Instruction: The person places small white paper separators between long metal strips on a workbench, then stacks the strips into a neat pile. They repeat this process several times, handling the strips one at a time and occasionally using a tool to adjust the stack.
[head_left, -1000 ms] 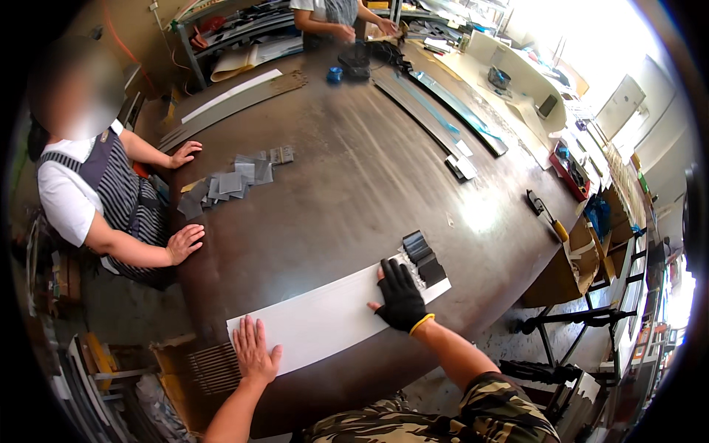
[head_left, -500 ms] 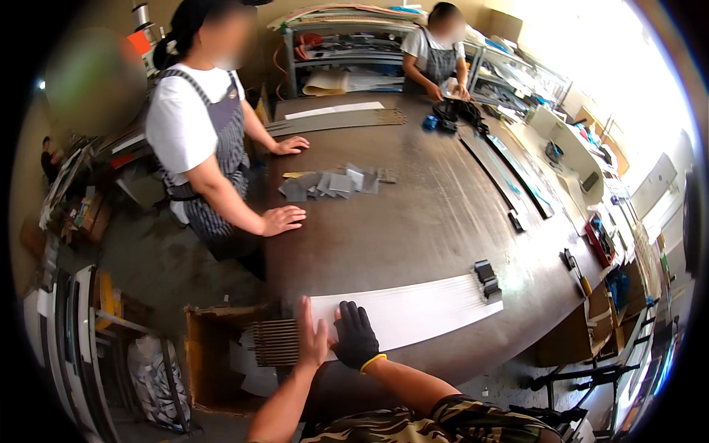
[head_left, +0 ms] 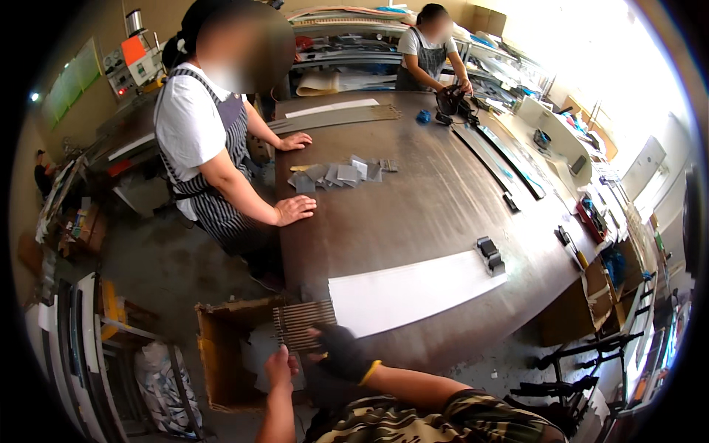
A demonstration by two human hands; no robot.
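A brown cardboard box (head_left: 221,362) is standing open on the floor just off the near left corner of the dark worktable (head_left: 413,199), and pale sheet scraps are lying inside it. Over its right rim a ribbed, slatted panel (head_left: 303,323) is jutting out from the table edge, touching the near end of a long white strip (head_left: 413,292) lying flat on the table. The right hand (head_left: 341,353), in a black glove, is closing its fingers on the panel's near edge, while the bare left hand (head_left: 279,367) is pinching the panel's near left corner from below. Half a second ago both hands were lying flatter at the strip's left end, the gloved one on the table; now they are sitting lower, at the box. A black clamp (head_left: 489,255) is resting at the strip's far right end.
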